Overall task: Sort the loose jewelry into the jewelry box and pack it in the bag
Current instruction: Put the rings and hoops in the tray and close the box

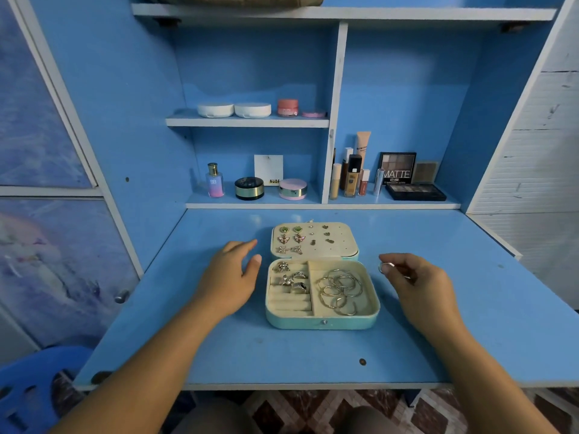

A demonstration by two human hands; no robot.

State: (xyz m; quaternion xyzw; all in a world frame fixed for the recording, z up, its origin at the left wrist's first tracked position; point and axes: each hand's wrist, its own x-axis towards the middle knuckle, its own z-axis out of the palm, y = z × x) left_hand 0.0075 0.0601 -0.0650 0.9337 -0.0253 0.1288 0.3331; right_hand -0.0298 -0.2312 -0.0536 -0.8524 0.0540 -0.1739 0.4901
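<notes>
While the jewelry box lies open near the middle of the desk, its lid flat behind the base, we have a hand at each side edge. Our left hand is loosely spread just beside the box's left rim, thumb nearly touching it. Our right hand, just off the right rim, pinches a small silver ring between thumb and forefinger. Inside, rings sit in the left rolls, hoops fill the right compartment, and earrings stud the lid. A broad band of blue desktop lies between the box's front wall and the desk's front edge; the cosmetics shelf stands well behind the lid.
</notes>
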